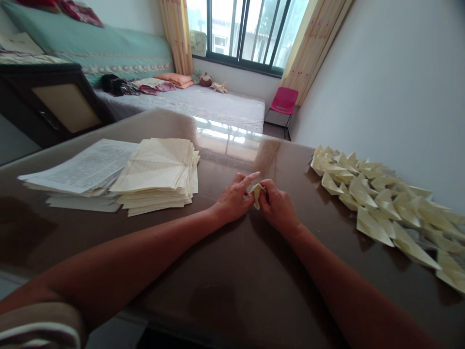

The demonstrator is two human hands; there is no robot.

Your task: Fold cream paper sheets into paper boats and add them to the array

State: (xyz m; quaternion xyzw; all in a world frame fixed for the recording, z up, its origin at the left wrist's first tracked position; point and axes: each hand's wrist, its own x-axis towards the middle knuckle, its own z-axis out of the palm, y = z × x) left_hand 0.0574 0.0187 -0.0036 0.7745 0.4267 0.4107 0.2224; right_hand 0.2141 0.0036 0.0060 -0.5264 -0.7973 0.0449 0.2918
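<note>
Between my two hands, over the middle of the brown glossy table (214, 271), is a small folded piece of cream paper (257, 195). My left hand (236, 198) pinches its left side, with the index finger stretched out past it. On the other side my right hand (278, 203) grips the paper between thumb and curled fingers. Much of the fold is hidden by the fingers. To the left lies a stack of cream paper sheets (156, 165), creased on top. Many folded paper boats (363, 191) stand in rows along the right side.
Printed sheets (83, 167) lie left of the cream stack and partly under it. Beyond the table are a bed (232, 104), a pink chair (285, 101) and a dark cabinet (54, 104). A white wall (392, 97) borders the right side.
</note>
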